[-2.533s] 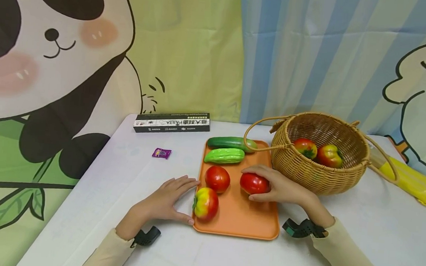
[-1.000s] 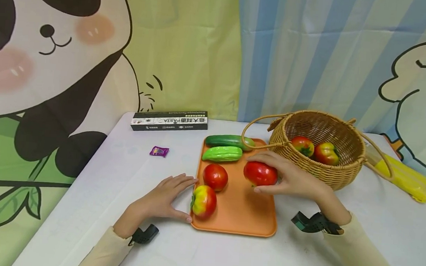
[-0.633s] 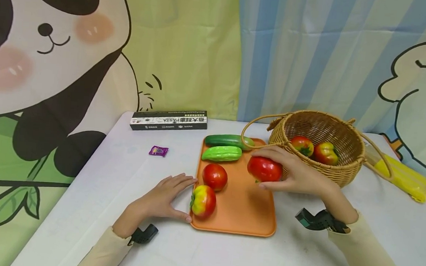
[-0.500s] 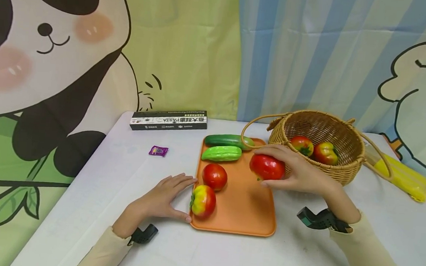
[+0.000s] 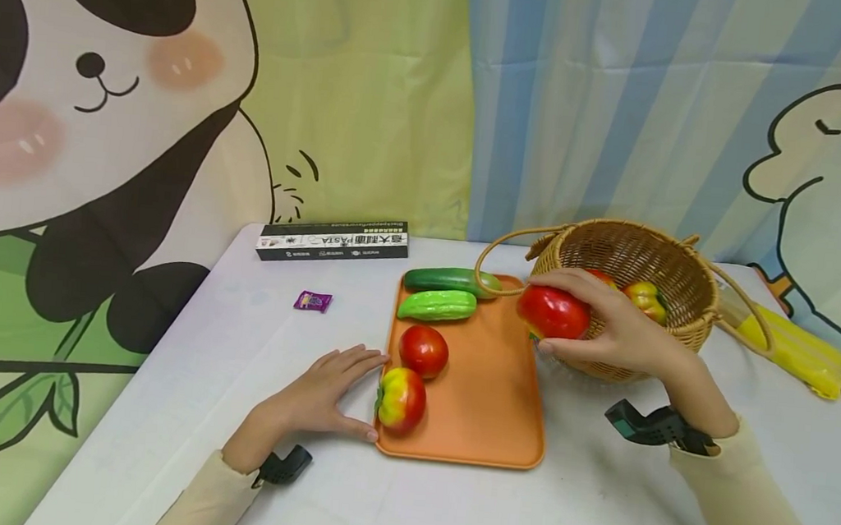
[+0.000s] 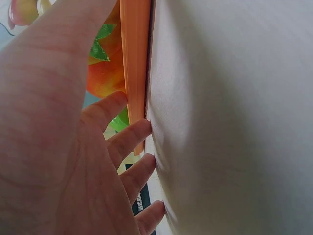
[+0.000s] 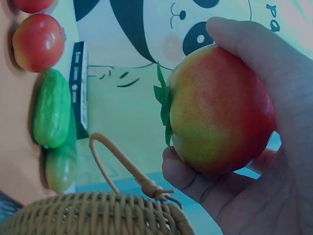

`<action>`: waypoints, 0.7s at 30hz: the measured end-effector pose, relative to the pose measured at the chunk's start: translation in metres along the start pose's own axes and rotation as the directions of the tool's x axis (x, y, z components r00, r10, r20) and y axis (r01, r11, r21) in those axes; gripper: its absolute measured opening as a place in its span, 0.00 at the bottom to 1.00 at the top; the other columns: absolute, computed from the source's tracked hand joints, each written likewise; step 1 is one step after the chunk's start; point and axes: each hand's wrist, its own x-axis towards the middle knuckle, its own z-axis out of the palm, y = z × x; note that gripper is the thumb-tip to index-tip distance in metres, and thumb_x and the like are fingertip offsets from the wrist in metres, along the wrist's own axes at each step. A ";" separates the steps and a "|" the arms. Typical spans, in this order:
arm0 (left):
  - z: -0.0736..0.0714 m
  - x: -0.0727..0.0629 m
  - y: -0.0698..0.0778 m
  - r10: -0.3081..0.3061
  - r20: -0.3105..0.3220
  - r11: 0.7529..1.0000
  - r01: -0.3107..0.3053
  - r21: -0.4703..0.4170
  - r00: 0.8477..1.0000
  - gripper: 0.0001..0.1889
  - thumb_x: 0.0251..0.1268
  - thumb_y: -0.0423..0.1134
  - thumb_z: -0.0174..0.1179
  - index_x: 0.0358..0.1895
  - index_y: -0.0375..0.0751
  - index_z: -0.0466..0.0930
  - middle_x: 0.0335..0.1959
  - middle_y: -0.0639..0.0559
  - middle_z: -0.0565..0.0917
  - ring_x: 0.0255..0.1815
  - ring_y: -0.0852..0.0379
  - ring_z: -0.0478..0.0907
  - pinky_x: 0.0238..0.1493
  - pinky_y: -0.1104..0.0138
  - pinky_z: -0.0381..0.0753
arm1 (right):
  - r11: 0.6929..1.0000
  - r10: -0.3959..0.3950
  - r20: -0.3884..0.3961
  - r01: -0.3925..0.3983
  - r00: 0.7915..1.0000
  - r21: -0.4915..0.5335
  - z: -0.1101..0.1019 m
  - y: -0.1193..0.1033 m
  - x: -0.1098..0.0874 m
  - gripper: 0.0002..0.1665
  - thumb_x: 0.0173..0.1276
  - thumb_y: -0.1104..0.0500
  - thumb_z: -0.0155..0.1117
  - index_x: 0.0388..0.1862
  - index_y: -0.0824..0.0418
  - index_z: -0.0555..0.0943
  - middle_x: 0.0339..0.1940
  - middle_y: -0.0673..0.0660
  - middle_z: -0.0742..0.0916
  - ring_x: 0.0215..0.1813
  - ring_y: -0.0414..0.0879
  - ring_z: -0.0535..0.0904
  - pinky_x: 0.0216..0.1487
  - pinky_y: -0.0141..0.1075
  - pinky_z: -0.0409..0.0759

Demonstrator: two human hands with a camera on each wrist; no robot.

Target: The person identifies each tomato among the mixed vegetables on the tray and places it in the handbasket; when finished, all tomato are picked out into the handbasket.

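My right hand (image 5: 633,333) grips a red tomato (image 5: 553,312) in the air, beside the left front of the wicker basket (image 5: 623,369). In the right wrist view this tomato (image 7: 217,110) shows a yellow-green patch and a green leafy top. Inside the basket sit two red-and-yellow tomatoes, one of them (image 5: 646,300) partly behind my hand. My left hand (image 5: 317,390) lies with spread, fairly straight fingers against the left edge of the orange tray (image 5: 482,416). On that tray are a red tomato (image 5: 423,351), a red-and-yellow tomato (image 5: 402,399), a light green cucumber-like vegetable (image 5: 437,305) and a dark green cucumber (image 5: 445,279).
A black-and-white pasta box (image 5: 333,241) lies at the back of the white table (image 5: 445,512). A small purple packet (image 5: 313,301) is left of the tray. To the basket's right lies a yellow package (image 5: 802,350). One basket handle (image 5: 482,259) reaches over the tray's back corner.
My right hand has lifted the tomato off the tray and carried it right and back toward the basket. The left hand has stayed at the tray's edge.
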 end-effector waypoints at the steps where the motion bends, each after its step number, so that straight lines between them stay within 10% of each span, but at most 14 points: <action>1: 0.000 0.000 0.000 0.006 -0.006 1.000 -0.006 0.000 1.000 0.56 0.43 0.73 0.66 0.76 0.52 0.57 0.76 0.50 0.60 0.78 0.44 0.51 0.75 0.43 0.48 | 1.000 -0.001 -0.010 0.001 1.000 -0.001 -0.001 0.000 0.000 0.42 0.51 0.62 0.79 0.66 0.53 0.73 0.62 0.48 0.77 0.59 0.39 0.71 0.49 0.40 0.82; 21: 0.000 0.000 -0.001 0.021 -0.011 1.000 -0.021 0.005 1.000 0.56 0.43 0.73 0.66 0.76 0.51 0.57 0.75 0.50 0.61 0.78 0.44 0.51 0.75 0.43 0.48 | 0.999 0.020 -0.195 -0.026 0.981 -0.028 -0.015 0.017 -0.007 0.47 0.46 0.73 0.77 0.67 0.59 0.71 0.62 0.53 0.76 0.57 0.35 0.71 0.51 0.21 0.74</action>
